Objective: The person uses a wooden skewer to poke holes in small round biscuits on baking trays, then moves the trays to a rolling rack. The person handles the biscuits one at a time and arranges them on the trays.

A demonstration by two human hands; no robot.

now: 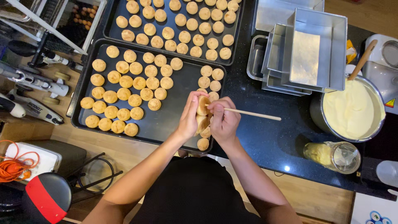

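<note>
My left hand (190, 118) grips a puff (202, 105); my right hand (224, 120) pinches a wooden stick (253, 113) at it. Below both, a dark tray (174, 120) holds puffs; right, a pot (352, 110) holds cream.

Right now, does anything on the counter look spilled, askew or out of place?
No spills or damage show. The square tins are stacked crooked, each turned a little off the one below. On the near tray the puffs crowd the left half, with a bare strip in the middle. The hands hold one puff and a stick.
</note>
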